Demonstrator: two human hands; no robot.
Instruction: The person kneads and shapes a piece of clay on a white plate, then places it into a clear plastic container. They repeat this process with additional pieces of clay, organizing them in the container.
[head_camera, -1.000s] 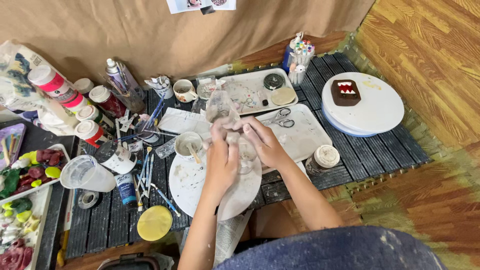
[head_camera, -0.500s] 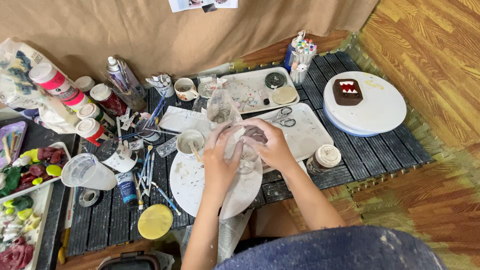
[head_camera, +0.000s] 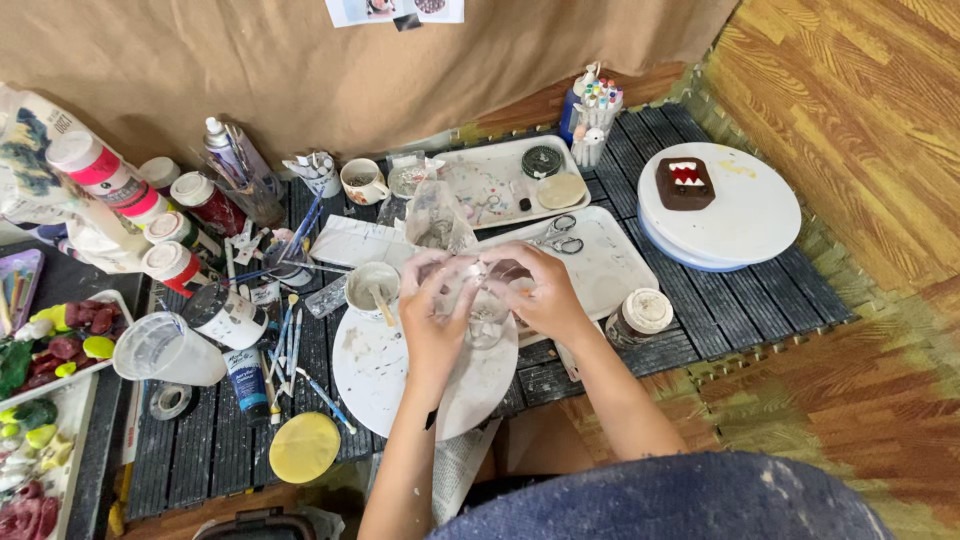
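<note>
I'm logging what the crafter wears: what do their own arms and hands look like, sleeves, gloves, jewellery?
Both forearms are bare, no sleeves in view. The left hand and right hand wear no gloves; no rings or watch show. Pale paint flecks dot the left forearm.

Both hands (head_camera: 490, 300) grip clear plastic bag (head_camera: 440, 225) (over round palette (head_camera: 375, 365)).
</note>
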